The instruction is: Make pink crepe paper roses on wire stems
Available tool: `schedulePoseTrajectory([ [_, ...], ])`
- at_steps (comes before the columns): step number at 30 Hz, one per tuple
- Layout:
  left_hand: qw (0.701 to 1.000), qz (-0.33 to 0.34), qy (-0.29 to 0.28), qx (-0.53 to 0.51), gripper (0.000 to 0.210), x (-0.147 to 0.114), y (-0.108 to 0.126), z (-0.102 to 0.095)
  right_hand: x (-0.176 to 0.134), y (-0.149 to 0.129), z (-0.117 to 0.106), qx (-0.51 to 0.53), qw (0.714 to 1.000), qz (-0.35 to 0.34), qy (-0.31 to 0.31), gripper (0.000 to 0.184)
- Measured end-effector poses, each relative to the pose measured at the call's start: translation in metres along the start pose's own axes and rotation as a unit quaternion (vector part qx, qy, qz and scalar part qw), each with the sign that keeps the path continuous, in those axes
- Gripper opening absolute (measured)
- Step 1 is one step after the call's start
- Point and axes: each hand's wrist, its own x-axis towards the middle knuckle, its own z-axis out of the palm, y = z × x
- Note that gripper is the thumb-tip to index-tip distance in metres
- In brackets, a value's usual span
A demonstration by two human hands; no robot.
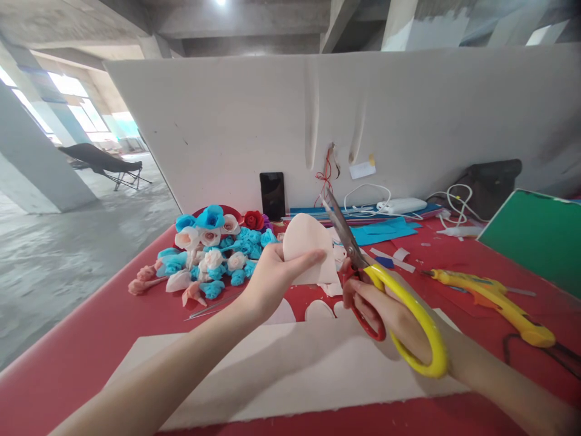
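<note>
My left hand pinches a pale cream paper piece with a rounded top, thumb on its near face. In my right hand is a pair of scissors with one yellow and one red handle loop. Their blades point up and to the left, slightly parted, just right of the paper piece and apart from it. Small paper scraps lie below the held piece. Several rounded cut pieces rest on the red table behind a long cream sheet, which lies under my forearms.
Blue, white and pink paper flowers are heaped at the left. A yellow glue gun lies at the right, near a green board. At the back, a phone leans on the white panel, with blue paper and a white power strip.
</note>
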Motion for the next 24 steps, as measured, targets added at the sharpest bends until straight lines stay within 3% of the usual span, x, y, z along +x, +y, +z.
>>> schedulePoseTrajectory([
  [4,1.0,0.003,-0.009,-0.006,0.03,0.001,-0.002,-0.001,0.005,0.0,0.0,0.094,0.995,0.008,0.007,0.021],
  [10,0.996,-0.007,-0.073,-0.06,0.027,-0.003,-0.006,0.006,0.003,-0.007,0.001,0.108,0.994,-0.031,0.019,0.043],
  [16,0.995,-0.023,-0.078,-0.054,0.026,-0.006,-0.008,0.009,-0.001,-0.019,0.0,0.125,0.989,0.0,0.077,0.038],
  [20,0.995,-0.025,-0.095,0.02,0.024,0.001,-0.006,0.001,0.004,-0.023,-0.009,0.128,0.988,0.025,0.084,0.027],
  [24,0.978,-0.047,-0.162,0.12,0.019,0.004,-0.005,-0.006,0.011,-0.017,-0.019,0.138,0.984,0.019,0.107,0.025],
])
